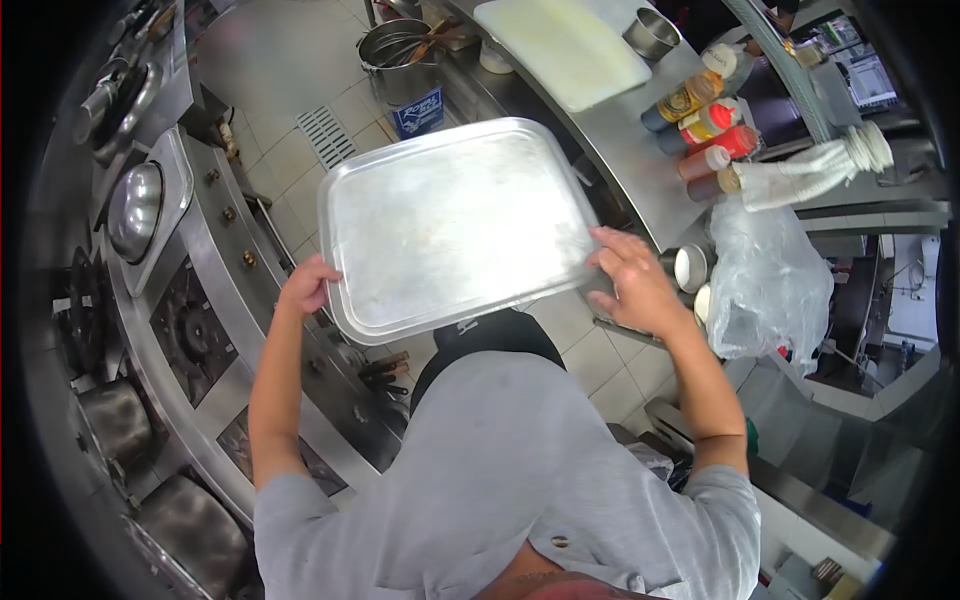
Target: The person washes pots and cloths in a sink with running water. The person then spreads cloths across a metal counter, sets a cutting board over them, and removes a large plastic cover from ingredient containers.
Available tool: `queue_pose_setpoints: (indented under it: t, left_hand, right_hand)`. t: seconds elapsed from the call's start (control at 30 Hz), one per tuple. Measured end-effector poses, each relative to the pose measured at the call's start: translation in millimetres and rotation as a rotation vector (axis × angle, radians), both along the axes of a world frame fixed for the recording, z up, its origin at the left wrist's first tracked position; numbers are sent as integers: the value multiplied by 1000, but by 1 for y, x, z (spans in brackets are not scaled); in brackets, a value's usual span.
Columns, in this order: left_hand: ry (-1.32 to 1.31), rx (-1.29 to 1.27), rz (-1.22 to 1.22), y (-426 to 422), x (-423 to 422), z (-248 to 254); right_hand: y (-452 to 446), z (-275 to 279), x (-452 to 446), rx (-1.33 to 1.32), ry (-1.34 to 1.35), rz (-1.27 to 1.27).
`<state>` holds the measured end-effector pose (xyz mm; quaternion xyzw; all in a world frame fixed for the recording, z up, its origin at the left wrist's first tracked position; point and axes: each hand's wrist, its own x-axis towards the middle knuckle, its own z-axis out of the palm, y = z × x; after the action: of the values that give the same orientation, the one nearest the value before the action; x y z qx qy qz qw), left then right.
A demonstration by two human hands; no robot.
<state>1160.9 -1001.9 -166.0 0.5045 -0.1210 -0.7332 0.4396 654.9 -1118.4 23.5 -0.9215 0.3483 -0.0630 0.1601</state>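
Observation:
A large rectangular metal tray (455, 225) with rounded corners and a raised rim is held up in front of my body, its broad flat face towards me. My left hand (308, 285) grips its left edge, with the thumb on the near face. At the right edge, my right hand (632, 275) has its fingers on the rim and its thumb lower down, apart from the fingers. The parts of both hands behind the tray are hidden.
Left is a stove (190, 330) with a metal bowl (135, 212). A pot with a whisk (398, 45) stands ahead. On the right counter are a white cutting board (565, 45), several sauce bottles (705, 125), and a hanging plastic bag (770, 280). A floor drain (326, 137) lies ahead.

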Motion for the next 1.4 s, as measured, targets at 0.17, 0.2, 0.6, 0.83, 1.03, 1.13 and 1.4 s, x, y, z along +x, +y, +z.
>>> queue_pose_setpoints:
  t: [0.17,0.2,0.6,0.83,1.03,1.13,1.4]
  left_hand:
    - [-230,126,141,-17,30,-109]
    - [-275,171,117,-24,39,-140]
    - [-74,218,181,-240,-27,-301]
    - [27,286,66,-360,-50,-383]
    - [194,249,-92,-461,-121,-510]
    - [174,347,-111,-509,-164,-499]
    - [-237,267,-666,-501,-187,-437]
  right_hand:
    - [-42,-134,-18,440,-67,-151]
    - [-50,-156,-23,526,-80,-188]
    - [-24,-287,-149,953,272,-846]
    - [95,-331,-164,1107,314,-1193]
    - [132,-338,-103,1187,307,-1306]
    - [116,-314,-61,1351,163,-1465]
    - [178,-290,-27,1299,51,-1579]
